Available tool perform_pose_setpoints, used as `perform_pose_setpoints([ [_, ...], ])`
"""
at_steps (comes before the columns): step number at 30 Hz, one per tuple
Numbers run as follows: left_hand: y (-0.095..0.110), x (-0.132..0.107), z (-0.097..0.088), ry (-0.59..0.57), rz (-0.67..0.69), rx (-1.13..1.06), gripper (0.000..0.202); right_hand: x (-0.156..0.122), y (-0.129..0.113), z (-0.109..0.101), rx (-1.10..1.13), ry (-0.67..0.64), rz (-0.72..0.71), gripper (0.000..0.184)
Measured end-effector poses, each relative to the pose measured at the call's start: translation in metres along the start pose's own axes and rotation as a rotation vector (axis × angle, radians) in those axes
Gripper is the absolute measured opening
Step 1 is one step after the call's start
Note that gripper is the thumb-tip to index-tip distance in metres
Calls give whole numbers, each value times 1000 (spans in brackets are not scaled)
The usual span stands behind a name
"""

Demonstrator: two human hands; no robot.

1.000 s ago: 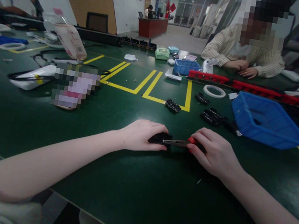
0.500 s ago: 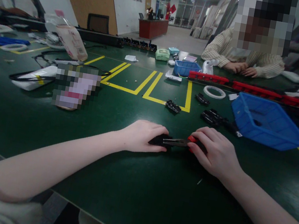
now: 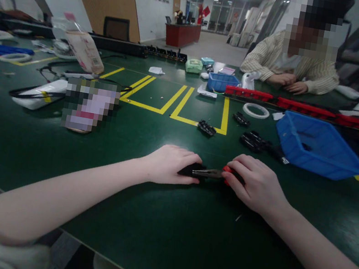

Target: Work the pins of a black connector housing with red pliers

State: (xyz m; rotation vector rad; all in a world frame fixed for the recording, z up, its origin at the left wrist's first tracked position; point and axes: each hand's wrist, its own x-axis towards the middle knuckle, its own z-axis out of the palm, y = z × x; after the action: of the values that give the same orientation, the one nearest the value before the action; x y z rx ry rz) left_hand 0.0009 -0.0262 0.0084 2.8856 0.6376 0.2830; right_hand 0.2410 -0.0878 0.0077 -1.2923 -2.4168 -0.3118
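Note:
Near the middle of the green table (image 3: 157, 223), my left hand (image 3: 170, 165) is closed around a small black part (image 3: 188, 169), mostly hidden by the fingers. My right hand (image 3: 256, 183) grips needle-nose pliers (image 3: 209, 173) by their red and black handles. The pliers' jaws point left and overlap the black part; whether they clamp it I cannot tell. Beyond my hands lie more black parts: one (image 3: 206, 128) by the yellow tape, one (image 3: 241, 119) farther back, and a cluster (image 3: 254, 141) beside the blue bin.
A blue bin (image 3: 321, 155) stands at the right, with a roll of white tape (image 3: 256, 111) behind it. Left of my hands lie a phone (image 3: 88, 109) and a white pouch (image 3: 39, 92). A bottle (image 3: 85, 50) leans farther back. Another person (image 3: 289, 65) sits across the table.
My right hand and the pliers have shifted very slightly left and down. My left hand keeps its hold on the black part. The view has moved a little.

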Motion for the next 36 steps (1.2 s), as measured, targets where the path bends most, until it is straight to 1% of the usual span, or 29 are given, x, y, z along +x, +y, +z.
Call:
perform_pose_setpoints([
  [3,0,0,-1,-7,-5,-1,35,0,-1,0,1,-5,-6,34],
  [9,0,1,0,-23,1,-14,34,0,-5,-1,-27,42,-45,28],
  [13,-1,2,1,-41,9,3,34,0,-7,-1,-18,65,-38,24],
  [21,0,1,0,-30,13,46,33,-2,2,0,45,71,-31,20],
  [25,0,1,0,-32,18,49,35,-2,5,0,33,82,-51,20],
  [28,0,1,0,-29,14,40,35,-2,2,-1,9,94,-73,21],
  [36,-1,0,1,-28,31,44,32,-2,-9,-1,-18,110,-69,23],
])
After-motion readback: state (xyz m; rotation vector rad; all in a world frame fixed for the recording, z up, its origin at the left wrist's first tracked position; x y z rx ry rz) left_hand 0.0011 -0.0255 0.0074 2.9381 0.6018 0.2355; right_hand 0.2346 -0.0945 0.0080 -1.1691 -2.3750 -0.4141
